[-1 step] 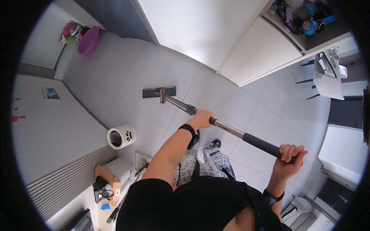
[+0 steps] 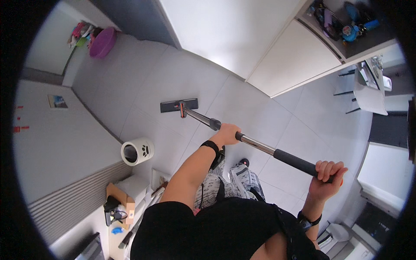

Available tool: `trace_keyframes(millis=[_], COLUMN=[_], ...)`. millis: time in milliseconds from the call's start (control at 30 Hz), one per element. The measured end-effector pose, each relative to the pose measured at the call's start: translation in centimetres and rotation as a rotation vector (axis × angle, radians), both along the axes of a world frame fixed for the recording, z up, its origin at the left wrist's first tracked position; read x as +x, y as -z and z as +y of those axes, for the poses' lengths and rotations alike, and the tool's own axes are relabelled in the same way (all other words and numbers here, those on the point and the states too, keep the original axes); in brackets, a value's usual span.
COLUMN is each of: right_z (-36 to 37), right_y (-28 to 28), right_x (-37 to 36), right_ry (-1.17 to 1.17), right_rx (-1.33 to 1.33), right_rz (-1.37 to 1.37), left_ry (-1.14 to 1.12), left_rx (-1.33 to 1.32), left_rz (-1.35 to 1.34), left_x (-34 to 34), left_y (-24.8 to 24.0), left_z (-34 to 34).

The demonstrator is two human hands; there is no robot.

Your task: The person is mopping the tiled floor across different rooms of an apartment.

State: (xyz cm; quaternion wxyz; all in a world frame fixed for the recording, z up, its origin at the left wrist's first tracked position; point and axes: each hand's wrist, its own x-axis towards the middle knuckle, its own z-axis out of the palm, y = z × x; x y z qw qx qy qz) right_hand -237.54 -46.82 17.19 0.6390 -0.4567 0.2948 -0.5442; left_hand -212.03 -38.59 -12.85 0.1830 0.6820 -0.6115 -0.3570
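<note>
Firmly, both hands (image 2: 277,161) on mop (image 2: 251,141).

The long metal mop handle (image 2: 255,145) vanishes inside both fists; its top end hides behind the right hand (image 2: 326,178) at four o'clock.

We see a pale tiled floor (image 2: 277,125), white cabinets (image 2: 242,30), a white chair (image 2: 368,93) and a purple basin (image 2: 102,42).
</note>
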Motion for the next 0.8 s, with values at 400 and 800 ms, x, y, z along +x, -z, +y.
trace_keyframes(millis=[400, 800], right_z=[-6.9, -16.6], right_y=[-3.9, -1.9], right_x=[-6.1, -30.8], right_ry=[-1.212, -1.401], right_rx=[-0.379, -0.685], right_rz=[-0.337, -0.366], left_ry=[-0.39, -0.533], left_rx=[0.085, -0.289], left_rz=[0.155, 0.023], left_x=[-16.3, -35.3], left_y=[-3.6, -0.6], left_z=[7.3, -9.7])
